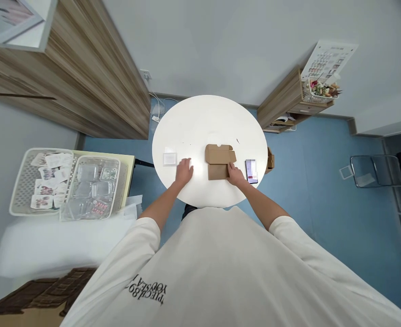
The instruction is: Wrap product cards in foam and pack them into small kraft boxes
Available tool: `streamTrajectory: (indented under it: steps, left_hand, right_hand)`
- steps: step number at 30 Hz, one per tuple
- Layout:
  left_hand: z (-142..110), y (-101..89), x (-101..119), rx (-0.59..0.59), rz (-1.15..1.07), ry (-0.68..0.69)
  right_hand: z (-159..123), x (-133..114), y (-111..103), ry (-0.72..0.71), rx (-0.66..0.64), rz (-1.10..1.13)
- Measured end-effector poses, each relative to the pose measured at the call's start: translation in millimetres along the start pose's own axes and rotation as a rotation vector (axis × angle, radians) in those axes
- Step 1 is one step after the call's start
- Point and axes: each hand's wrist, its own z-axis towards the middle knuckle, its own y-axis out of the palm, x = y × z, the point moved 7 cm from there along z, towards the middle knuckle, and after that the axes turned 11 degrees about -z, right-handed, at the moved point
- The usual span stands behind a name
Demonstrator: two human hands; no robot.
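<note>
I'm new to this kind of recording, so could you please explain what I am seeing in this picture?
There is no robot here: a person works with two bare hands. The single picture comes from a camera worn on the head, looking forward and down, so the white T-shirt fills the foreground. In front is a round white table. On it lie a brown cardboard box with its flaps open, a small clear case at the left, and a smartphone at the right. The right hand appears to hold the box by its right side. The left hand, near the case, shows nothing in its grip.
</note>
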Motion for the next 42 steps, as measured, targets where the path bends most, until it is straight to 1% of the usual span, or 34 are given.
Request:
streamTrajectory:
  steps: [3, 5, 6, 8, 10, 15, 19, 21, 24, 27, 30, 32, 34, 37, 40, 42]
  left_hand:
    - [11, -42.0, -52, 0.211, -0.030, -0.314]
    - [16, -59.8, -81, 0.300, -0.053, -0.489]
    - [18, -63.7, -93, 0.306, -0.074, -0.550]
    - [24, -62.7, -111, 0.260, -0.149, -0.644]
    - [28, -57.6, -123, 0.219, -0.202, -0.697]
    - [32, -46.8, -136, 0.230, -0.220, -0.732]
    - [29, -37.9, -149, 0.203, -0.335, -0.834]
    - [29, -34.8, -154, 0.173, -0.386, -0.844]
    - [30, -35.9, -152, 0.163, -0.364, -0.779]
    - [32, -38.4, -139, 0.163, -0.295, -0.661]
    - [37, -35.1, -111, 0.095, -0.259, -0.512]
    - [42, -30.1, -82, 0.029, -0.267, -0.385]
    - [47, -21.9, -46, -0.052, -0.319, -0.230]
    - [52, -3.5, 13, -0.184, -0.366, -0.039]
    - [54, 24.1, 63, -0.294, -0.296, 0.066]
    - [52, 47.9, 86, -0.367, -0.171, 0.066]
  right_hand:
    - [-1, -1, -1, 0.019, -0.007, -0.007]
    - [-1, -2, -1, 0.031, -0.013, -0.009]
    - [-1, -2, -1, 0.036, -0.015, -0.010]
    - [0, -3, -1, 0.041, -0.018, -0.010]
    - [0, -4, 0, 0.047, -0.022, -0.008]
    - [0, -5, 0, 0.076, -0.033, 0.010]
    - [0, -5, 2, 0.080, -0.034, 0.006]
    - [1, -4, 3, 0.079, -0.030, 0.007]
    - [1, -3, 4, 0.064, -0.007, 0.014]
    - [1, -2, 5, 0.055, 0.020, 0.027]
    - [1, 0, 5, 0.047, 0.043, 0.059]
    - [1, 2, 5, 0.036, 0.056, 0.091]
    - [1, 4, 6, 0.024, 0.068, 0.131]
    - [1, 8, 8, 0.008, 0.084, 0.194]
    - [1, 11, 10, -0.008, 0.102, 0.239]
    - [1, 14, 11, -0.023, 0.116, 0.264]
